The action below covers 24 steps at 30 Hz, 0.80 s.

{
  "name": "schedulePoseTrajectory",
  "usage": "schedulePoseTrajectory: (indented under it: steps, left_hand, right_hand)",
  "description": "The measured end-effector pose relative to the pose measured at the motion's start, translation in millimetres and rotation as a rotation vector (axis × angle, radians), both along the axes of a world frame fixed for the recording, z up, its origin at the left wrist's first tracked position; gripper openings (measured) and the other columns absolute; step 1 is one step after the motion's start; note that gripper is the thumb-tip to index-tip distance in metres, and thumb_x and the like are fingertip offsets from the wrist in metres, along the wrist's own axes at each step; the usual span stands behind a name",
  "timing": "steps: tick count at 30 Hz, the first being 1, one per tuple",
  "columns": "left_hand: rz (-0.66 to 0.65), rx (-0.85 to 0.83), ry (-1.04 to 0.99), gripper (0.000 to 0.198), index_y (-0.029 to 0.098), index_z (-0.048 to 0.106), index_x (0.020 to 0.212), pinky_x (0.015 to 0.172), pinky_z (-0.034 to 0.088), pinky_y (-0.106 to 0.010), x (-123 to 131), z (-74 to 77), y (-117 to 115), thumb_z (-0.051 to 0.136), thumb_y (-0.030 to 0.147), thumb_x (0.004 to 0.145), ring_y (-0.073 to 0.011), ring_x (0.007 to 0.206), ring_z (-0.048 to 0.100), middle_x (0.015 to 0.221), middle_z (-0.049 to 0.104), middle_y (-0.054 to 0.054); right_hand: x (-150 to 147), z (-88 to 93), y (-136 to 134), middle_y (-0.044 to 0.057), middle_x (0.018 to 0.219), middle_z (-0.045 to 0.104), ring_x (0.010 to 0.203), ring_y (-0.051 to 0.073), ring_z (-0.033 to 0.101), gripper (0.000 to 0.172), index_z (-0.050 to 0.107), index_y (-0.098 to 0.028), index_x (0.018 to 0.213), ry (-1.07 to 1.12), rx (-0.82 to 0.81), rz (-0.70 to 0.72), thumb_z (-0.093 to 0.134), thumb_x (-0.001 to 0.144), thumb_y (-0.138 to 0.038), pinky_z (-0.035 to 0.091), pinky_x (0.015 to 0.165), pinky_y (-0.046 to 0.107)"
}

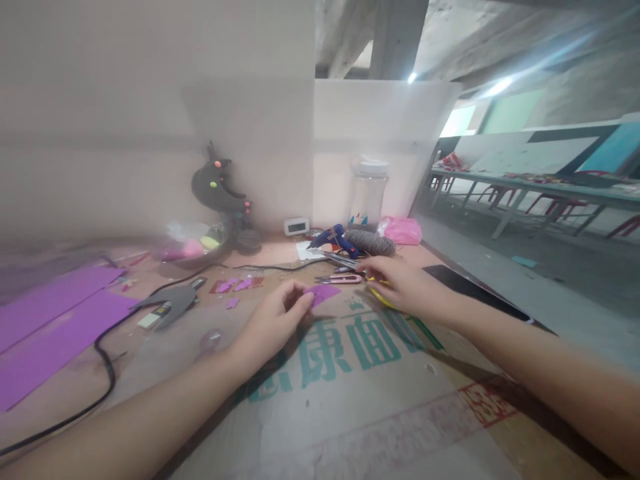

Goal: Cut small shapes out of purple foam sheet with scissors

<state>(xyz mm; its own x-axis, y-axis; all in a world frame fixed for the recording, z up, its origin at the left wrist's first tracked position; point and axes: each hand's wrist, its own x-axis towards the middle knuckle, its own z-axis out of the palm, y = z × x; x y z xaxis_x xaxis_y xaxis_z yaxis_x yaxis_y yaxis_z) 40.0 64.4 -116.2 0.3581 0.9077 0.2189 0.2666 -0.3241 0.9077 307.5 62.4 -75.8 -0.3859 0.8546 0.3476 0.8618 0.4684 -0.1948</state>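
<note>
My left hand (273,320) rests on the table's printed cardboard (350,387), its fingers pinched on a small purple foam piece (324,293). My right hand (403,283) reaches forward beside it, fingers curled over the yellow handles of a pair of scissors (377,290) whose metal blades point left toward a blue glue gun (336,239). A small pink thread snipper (340,279) lies just in front of the purple piece. The picture is blurred by motion.
Purple foam sheets (55,320) lie at the left, with small purple cut-outs (235,287) and a grey tool on a black cable (170,303). A black foam figure (220,187), a bowl, a small clock (296,227), a plastic jar (369,193) and a pink bag (403,230) stand along the back wall.
</note>
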Motion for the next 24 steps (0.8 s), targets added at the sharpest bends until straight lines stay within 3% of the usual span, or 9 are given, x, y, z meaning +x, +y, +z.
schedulePoseTrajectory:
  steps: [2,5,11,16,20,24]
  left_hand:
    - [0.005,-0.007,0.009,0.024,0.020,0.057,0.088,0.067,0.045,-0.028,0.0,-0.1,1.6,0.056,0.043,0.092,-0.0161,0.069,0.059,0.073,0.064,0.001]
    - [0.019,-0.037,0.006,0.023,0.020,0.058,0.087,0.068,0.046,-0.029,0.0,0.5,4.0,0.059,0.043,0.090,-0.0167,0.070,0.061,0.075,0.067,0.000]
    - [0.034,-0.023,-0.028,0.026,0.020,0.057,0.084,0.067,0.047,-0.028,0.8,1.8,4.2,0.059,0.045,0.089,-0.0157,0.067,0.061,0.075,0.067,0.000]
    - [0.036,-0.015,-0.052,0.026,0.019,0.056,0.082,0.065,0.045,-0.027,1.5,2.1,3.8,0.056,0.044,0.090,-0.0143,0.065,0.058,0.073,0.063,0.000]
    - [0.024,0.004,-0.072,0.026,0.019,0.056,0.082,0.064,0.045,-0.027,1.0,-1.3,6.4,0.056,0.044,0.091,-0.0145,0.066,0.057,0.075,0.062,0.000]
    - [0.016,0.014,-0.063,0.027,0.019,0.056,0.083,0.064,0.044,-0.027,0.8,-3.6,7.0,0.056,0.044,0.091,-0.0146,0.067,0.056,0.075,0.062,0.000]
  right_hand:
    - [20.9,9.0,9.1,0.014,0.101,0.075,0.089,0.029,0.067,0.034,0.070,-0.017,0.121,-0.185,-0.002,-0.090,0.064,0.088,-0.022,0.046,0.076,0.036]
    - [38.7,12.9,18.4,0.014,0.104,0.075,0.090,0.030,0.068,0.034,0.072,-0.019,0.117,-0.317,-0.080,-0.086,0.068,0.084,-0.024,0.047,0.074,0.035]
    - [37.9,-14.4,25.5,0.017,0.118,0.072,0.111,0.033,0.064,0.034,0.070,-0.017,0.121,-0.244,-0.066,-0.055,0.061,0.088,-0.020,0.049,0.091,0.040]
    - [43.0,-29.5,30.5,0.015,0.129,0.069,0.115,0.032,0.065,0.059,0.059,-0.022,0.141,-0.146,-0.072,-0.119,0.067,0.083,-0.019,0.051,0.093,0.038]
    - [42.4,-21.5,27.5,0.012,0.123,0.074,0.110,0.032,0.067,0.046,0.069,-0.024,0.129,-0.064,-0.071,-0.017,0.070,0.083,-0.026,0.051,0.092,0.038]
    - [36.8,-3.8,18.7,0.008,0.108,0.077,0.093,0.027,0.071,0.038,0.076,-0.029,0.120,-0.009,-0.166,0.125,0.072,0.084,-0.040,0.054,0.082,0.034]
